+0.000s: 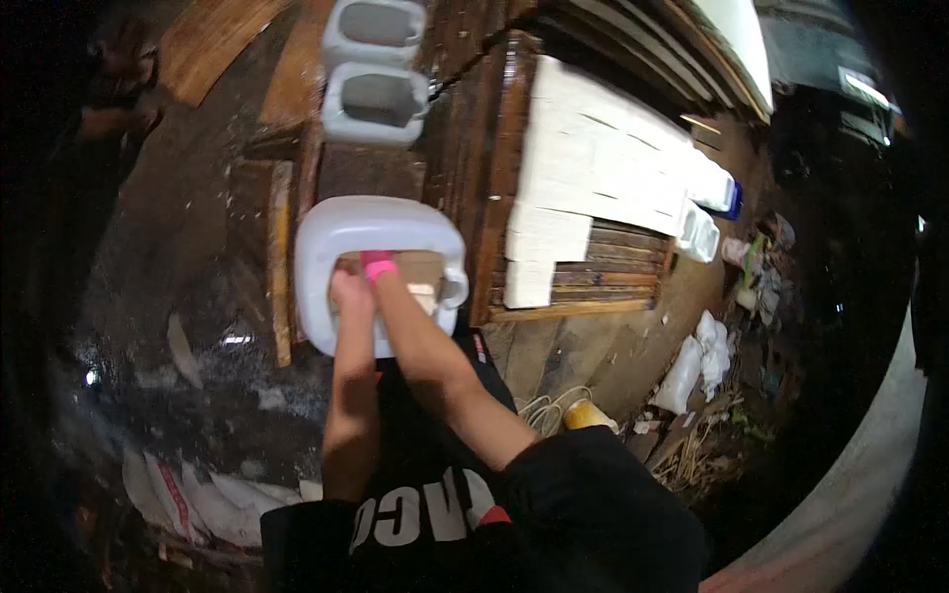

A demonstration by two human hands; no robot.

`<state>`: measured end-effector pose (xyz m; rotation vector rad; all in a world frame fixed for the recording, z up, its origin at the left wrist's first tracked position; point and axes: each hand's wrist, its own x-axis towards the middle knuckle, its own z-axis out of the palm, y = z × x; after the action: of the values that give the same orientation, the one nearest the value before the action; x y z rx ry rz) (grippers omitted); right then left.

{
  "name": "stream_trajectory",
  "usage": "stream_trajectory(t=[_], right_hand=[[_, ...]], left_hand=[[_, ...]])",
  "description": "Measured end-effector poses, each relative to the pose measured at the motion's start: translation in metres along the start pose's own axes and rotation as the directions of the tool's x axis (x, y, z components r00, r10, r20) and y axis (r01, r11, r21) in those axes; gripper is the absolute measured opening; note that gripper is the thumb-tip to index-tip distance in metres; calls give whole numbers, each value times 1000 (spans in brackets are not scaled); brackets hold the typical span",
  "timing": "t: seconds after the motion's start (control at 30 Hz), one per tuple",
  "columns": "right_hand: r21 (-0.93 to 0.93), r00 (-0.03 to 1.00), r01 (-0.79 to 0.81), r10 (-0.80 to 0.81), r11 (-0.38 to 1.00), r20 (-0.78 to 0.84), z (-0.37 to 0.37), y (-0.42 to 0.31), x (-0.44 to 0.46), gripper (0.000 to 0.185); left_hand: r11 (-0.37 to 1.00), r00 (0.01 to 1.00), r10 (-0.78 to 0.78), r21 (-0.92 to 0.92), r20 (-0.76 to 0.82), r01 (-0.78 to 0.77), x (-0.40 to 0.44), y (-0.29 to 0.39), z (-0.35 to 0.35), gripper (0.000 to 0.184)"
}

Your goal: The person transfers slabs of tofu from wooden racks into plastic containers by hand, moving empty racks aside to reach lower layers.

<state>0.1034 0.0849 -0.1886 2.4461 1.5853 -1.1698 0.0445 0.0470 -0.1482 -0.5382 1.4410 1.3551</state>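
Note:
A whitish plastic container [316, 237] with a cut-open top stands in front of me, holding murky brown liquid. Both my hands reach into it. My left hand [348, 282] is near the inner left side, its fingers blurred and partly hidden. Beside it, my right hand goes under the liquid and is hidden; a pink band [380, 265] shows at that wrist. What either hand holds, if anything, does not show. A small pale patch [422, 293] lies right of the right wrist, inside the container.
Two cut-open jugs [376, 133] stand beyond the container. To the right, white sheets [603, 153] cover part of a wooden slatted rack [608, 272]. White bags [697, 366], a yellow container [585, 415] and coiled hose lie at lower right. A person's hand shows at upper left.

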Motion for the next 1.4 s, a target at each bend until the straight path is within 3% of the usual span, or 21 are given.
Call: stream_trajectory(t=[0.17,0.23,0.27,0.3,0.37,0.47,0.53,0.57,0.63,0.67,0.73,0.77,0.83,0.97,1.0,1.1,1.17,1.23,1.3,1.33,1.4], right_hand=[[204,988,-100,72,974,139,-25,-10,-24,40],[-225,895,229,-114,947,431,-112,-33,-72,33],[188,927,244,-286,951,242,-129,-8,-106,31],[561,928,308,-374,769,4,-150,19,-133,29],[459,875,446,-482,769,-43,-233,81,-151,30],[662,951,91,134,744,-280,-332,156,-129,43],[280,809,50,126,959,-574,-307,245,-60,55],[177,889,-16,95,984,-448,-296,246,-51,56],[199,845,219,-83,955,-529,-282,206,-72,56],[433,870,270,-25,860,-493,-278,204,-74,55],[910,994,88,24,406,-107,-312,221,-64,58],[988,994,-90,-55,123,98,-332,232,-56,60],[894,862,-441,-313,-75,399,-336,259,-19,59],[993,966,-86,-239,75,102,-263,280,51,41],[992,971,-7,-237,125,36,-240,286,68,37],[980,989,-121,109,157,104,-318,259,-11,35],[996,998,-36,62,79,31,-368,229,-82,42],[997,997,-26,-68,-71,21,-376,232,-92,46],[996,977,-87,-201,-38,77,-398,171,-145,53],[997,955,-57,-289,50,69,-384,157,-150,53],[912,886,92,-450,399,108,-347,107,-165,45]], left_hand=[[936,999,-38,348,-36,48,-97,36,32,45],[898,996,50,433,72,-77,-136,33,32,54],[874,981,134,449,142,-184,-170,29,41,56],[841,952,225,452,207,-297,-197,22,47,59],[711,815,406,418,413,-566,-207,-17,39,57],[377,577,241,472,780,-797,-225,-58,74,59],[295,454,114,406,884,-865,-217,-92,101,64],[229,448,71,423,891,-877,-217,-102,109,66],[147,329,103,313,939,-938,-202,-128,111,67],[119,309,105,296,945,-948,-196,-136,110,67],[61,270,112,264,956,-963,-191,-145,107,67],[38,278,103,276,955,-961,-191,-145,108,66],[9,305,85,305,949,-952,-195,-149,108,66],[-225,303,98,317,948,-921,-201,-156,113,59],[-170,340,159,365,927,-915,-202,-161,110,54],[-515,425,65,395,903,-761,-216,-173,122,54],[-593,288,22,245,957,-767,-267,-158,121,54],[-455,368,2,328,930,-828,-292,-160,127,59],[164,499,174,475,849,-865,-319,-159,116,65],[384,571,246,462,783,-799,-328,-147,110,68],[466,682,527,499,507,-731,-306,-137,88,71]])
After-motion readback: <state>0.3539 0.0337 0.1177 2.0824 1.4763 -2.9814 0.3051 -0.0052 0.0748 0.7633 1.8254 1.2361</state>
